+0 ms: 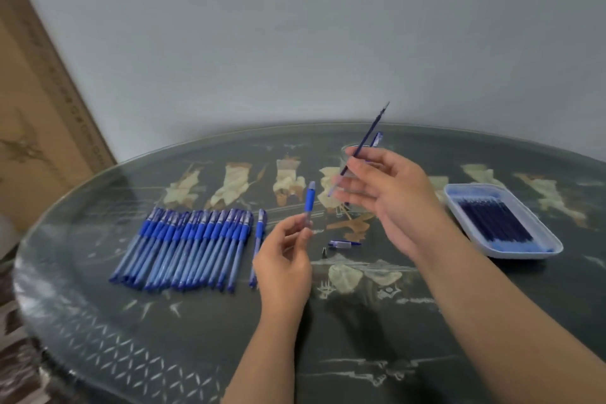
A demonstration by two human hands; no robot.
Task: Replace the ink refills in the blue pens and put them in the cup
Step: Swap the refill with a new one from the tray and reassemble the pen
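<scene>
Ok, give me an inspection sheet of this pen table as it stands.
Surface: dark round table with pale painted figures.
Job's things: row of pens at left, a single pen beside it; tray of spare refills at right; cup behind the right hand, a standing pen in it.
Clutter: loose cap and metal tip between the hands.
Hands: left hand grips a pen barrel; right hand pinches a refill.
Cables: nothing seen.
Surroundings: grey wall; cardboard box leaning at left.

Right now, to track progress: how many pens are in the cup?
1: a blue pen sticks up from the glass cup, behind the right hand, which may hide others.
</scene>
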